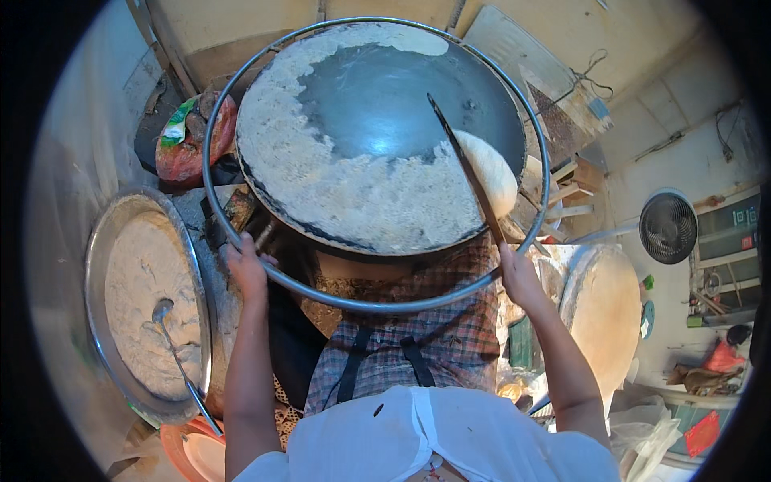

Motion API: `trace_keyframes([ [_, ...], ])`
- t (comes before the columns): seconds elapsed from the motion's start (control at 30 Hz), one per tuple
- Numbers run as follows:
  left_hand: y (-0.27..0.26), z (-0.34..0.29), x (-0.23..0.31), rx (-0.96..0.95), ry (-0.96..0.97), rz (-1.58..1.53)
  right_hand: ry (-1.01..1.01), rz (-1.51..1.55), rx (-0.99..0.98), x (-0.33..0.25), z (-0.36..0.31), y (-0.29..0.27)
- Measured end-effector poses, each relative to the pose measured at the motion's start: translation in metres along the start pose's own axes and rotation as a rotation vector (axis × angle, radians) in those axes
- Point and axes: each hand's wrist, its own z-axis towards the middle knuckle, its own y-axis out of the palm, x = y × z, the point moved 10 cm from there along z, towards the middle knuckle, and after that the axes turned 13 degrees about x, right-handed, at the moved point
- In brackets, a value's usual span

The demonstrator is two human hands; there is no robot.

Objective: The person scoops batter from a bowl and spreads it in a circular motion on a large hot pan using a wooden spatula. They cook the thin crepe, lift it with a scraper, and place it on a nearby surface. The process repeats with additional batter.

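In front of me is a large round griddle [377, 104], dark where its surface shows and coated with pale, uneven batter along the left and near sides. A metal ring [385, 306] runs around it, wider than the griddle. My left hand [247, 263] is closed on the ring at its near left. In my right hand [518, 273] is the near end of a long, thin wooden scraper [468, 169], slanting across the griddle's right side. Against the scraper's right side lies a smooth white lump of dough or batter [488, 173], bulging over the griddle's edge.
To my left stands a wide metal basin [95, 297] of pale batter with a ladle [165, 313] in it. A red bag [181, 157] sits beyond it. Orange and pink basins [189, 450] lie low left. At right are a stack of round flatbreads [602, 313] and a fan [668, 226].
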Motion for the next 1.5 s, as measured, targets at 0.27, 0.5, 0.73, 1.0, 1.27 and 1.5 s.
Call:
trace_keyframes([
  [0.27, -0.049, 0.008, -0.025, 0.024, -0.054, -0.011, -0.268, -0.226, -0.163, 0.017, -0.034, 0.021],
  [0.5, 0.012, -0.039, 0.003, -0.022, -0.108, -0.107, -0.348, -0.06, -0.069, -0.025, -0.06, 0.038],
  [0.73, -0.038, 0.041, 0.006, 0.189, 0.154, -0.048, -0.07, -0.06, -0.109, -0.035, 0.003, 0.02],
  [1.0, -0.027, -0.045, 0.009, 0.086, -0.039, 0.029, -0.278, -0.133, -0.067, -0.011, 0.0, 0.009],
  [1.27, 0.004, -0.025, 0.014, 0.011, 0.046, -0.096, -0.354, -0.2, -0.053, 0.004, -0.011, 0.019],
  [1.5, -0.049, 0.012, 0.001, 0.122, 0.118, -0.027, -0.238, -0.105, -0.128, -0.008, -0.032, 0.055],
])
